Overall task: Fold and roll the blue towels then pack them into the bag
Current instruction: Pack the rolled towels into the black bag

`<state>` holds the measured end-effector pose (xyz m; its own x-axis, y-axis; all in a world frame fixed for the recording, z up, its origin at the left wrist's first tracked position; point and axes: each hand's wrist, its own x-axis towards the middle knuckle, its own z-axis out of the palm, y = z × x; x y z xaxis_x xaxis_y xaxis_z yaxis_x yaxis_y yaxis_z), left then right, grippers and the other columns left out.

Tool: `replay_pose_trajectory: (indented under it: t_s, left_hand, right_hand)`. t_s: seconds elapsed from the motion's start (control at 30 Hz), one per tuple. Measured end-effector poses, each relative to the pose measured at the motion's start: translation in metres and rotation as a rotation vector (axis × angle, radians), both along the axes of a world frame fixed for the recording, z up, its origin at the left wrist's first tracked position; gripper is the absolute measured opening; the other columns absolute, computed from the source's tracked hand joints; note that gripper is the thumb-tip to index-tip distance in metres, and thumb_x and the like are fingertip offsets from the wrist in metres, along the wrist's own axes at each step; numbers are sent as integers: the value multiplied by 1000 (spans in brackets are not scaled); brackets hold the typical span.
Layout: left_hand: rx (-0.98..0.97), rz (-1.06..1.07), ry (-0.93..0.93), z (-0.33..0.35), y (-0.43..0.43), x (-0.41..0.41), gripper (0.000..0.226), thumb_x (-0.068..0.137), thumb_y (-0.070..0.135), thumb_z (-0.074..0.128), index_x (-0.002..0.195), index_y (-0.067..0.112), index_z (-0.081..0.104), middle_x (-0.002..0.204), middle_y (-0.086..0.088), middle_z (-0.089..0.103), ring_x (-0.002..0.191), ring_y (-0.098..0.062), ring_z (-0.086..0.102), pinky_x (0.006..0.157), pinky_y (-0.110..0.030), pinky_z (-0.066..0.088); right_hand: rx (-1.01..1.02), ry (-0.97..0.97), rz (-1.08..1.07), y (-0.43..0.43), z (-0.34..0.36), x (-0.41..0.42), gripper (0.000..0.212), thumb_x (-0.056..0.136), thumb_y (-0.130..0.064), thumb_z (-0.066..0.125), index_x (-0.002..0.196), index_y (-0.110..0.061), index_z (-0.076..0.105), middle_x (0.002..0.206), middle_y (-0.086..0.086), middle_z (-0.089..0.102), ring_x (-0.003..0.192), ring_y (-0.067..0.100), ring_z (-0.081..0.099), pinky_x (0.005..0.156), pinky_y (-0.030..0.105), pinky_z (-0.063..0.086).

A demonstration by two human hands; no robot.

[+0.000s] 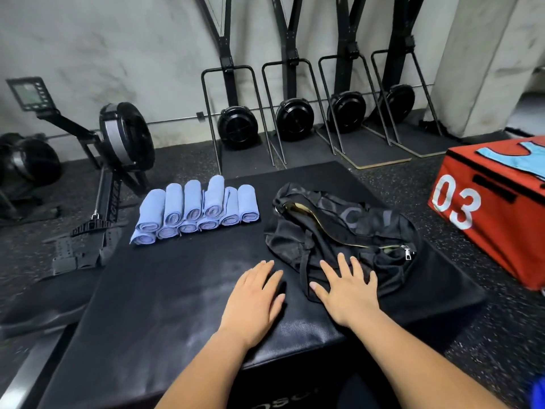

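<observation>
We find the folding and rolling stage complete as far as the view shows. The blue towels point(194, 211) lie as tight rolls, stacked in two layers on the far left part of the black padded platform point(165, 290), and no flat or unrolled towel is visible. The packing stage is not yet begun. The bag point(339, 228) lies slack on the right part of the platform, near the rolls, its zip point(408, 252) partly open along the top; we see no towel inside it. Our left hand point(253, 293) rests flat on the platform just beside the bag, fingers straight and close together, holding nothing. Our right hand point(345, 287) presses flat on the near edge of the bag, fingers spread. Remaining, in our judgement: widen the opening, then transfer every roll into the bag
</observation>
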<state>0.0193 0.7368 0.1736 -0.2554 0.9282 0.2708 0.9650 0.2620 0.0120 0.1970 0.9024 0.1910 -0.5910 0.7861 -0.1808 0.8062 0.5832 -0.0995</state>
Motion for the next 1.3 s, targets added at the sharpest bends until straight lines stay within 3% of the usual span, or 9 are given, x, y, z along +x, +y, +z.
replay_pose_trajectory:
  t_s: [0.17,0.3,0.4,0.67,0.87,0.97,1.03,1.13,1.3]
  left_hand:
    - [-3,-53,60,26,-4,22,63,109,54,31,162,21,37,174,-5,20,162,-24,12,130,-45,17]
    - [-82,-4,66,39,-17,22,69,108,60,24,168,25,19,176,-4,13,162,-22,6,132,-43,5]
    - [-220,59,45,39,-36,17,72,108,63,18,168,25,8,171,-2,27,160,-20,17,131,-44,4]
    - [-252,132,221,36,-91,13,67,109,60,13,160,22,34,138,-2,62,129,-25,55,128,-46,10]
    - [-179,160,263,45,-128,1,53,110,55,14,117,22,56,96,-2,73,90,-28,67,110,-42,33]
    - [-98,144,336,40,-150,-14,44,108,51,30,85,23,55,62,1,65,55,-26,57,85,-40,35]
    - [-52,160,346,34,-167,-26,40,106,49,39,78,24,50,51,1,58,45,-27,47,75,-39,35]
    - [-9,208,322,30,-190,-35,36,108,49,36,86,23,49,56,2,61,50,-28,50,69,-39,42]
    - [118,172,243,56,-203,-36,24,105,40,45,111,22,59,93,2,62,82,-26,60,72,-40,48]
  right_hand:
    - [43,32,86,-43,-4,22,75,97,-81,11,163,-48,3,175,-6,-9,161,23,-12,126,61,3]
    - [83,75,195,-78,-3,34,83,89,-84,-1,163,-49,14,175,-8,2,161,21,-5,127,58,5]
    - [81,88,268,-95,-2,37,92,81,-86,-6,162,-49,19,174,-11,7,161,18,-2,127,56,5]
    - [9,67,409,-106,8,23,74,93,-85,19,158,-49,29,172,-15,17,160,14,7,127,53,12]
    - [-39,96,578,-122,18,5,68,96,-81,27,156,-47,35,170,-17,23,159,12,14,127,46,17]
    - [-48,165,675,-133,24,-4,63,99,-77,32,152,-45,41,163,-17,38,153,11,28,124,35,25]
    - [-35,231,719,-140,31,-12,56,101,-72,34,147,-43,46,151,-17,53,141,11,45,115,32,36]
    - [127,368,775,-147,39,-28,43,104,-62,37,136,-41,54,134,-18,61,122,14,56,101,36,45]
    - [295,561,716,-140,48,-65,20,102,-36,56,118,-33,66,112,-11,65,107,17,57,89,36,51]
